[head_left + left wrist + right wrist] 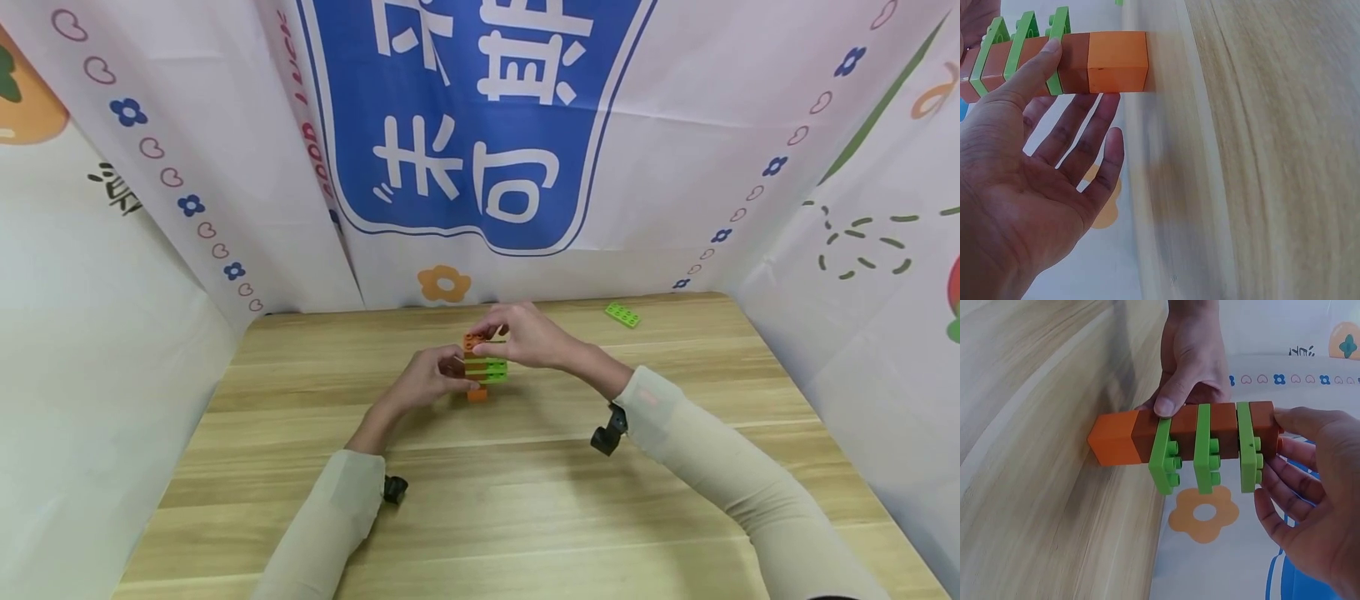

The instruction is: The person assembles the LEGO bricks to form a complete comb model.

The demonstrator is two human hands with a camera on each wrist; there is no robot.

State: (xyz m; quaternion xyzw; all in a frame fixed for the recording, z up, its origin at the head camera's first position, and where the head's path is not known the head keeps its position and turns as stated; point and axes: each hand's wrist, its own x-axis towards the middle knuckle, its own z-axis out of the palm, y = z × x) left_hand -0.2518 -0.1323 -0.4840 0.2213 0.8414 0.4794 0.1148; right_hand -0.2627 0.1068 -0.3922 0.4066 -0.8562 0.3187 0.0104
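Observation:
A toy block tower [477, 367] stands upright on the table, built of brown blocks with three green plates [1204, 450] between them. Its bottom block [1113, 439] is bright orange. The plates stick out on the right, showing their studs. My left hand [423, 379] holds the tower low down, its thumb pressed near the lowest plate and its other fingers partly behind. Up at the top, my right hand [528, 333] pinches the uppermost block [1263, 422] between thumb and fingers. Some of those fingertips are hidden behind the tower in the right wrist view.
A loose green plate [622, 314] lies near the back right of the wooden table [525, 517]. Printed cloth [637, 183] hangs as a wall right behind the table, with more cloth along the left and right sides.

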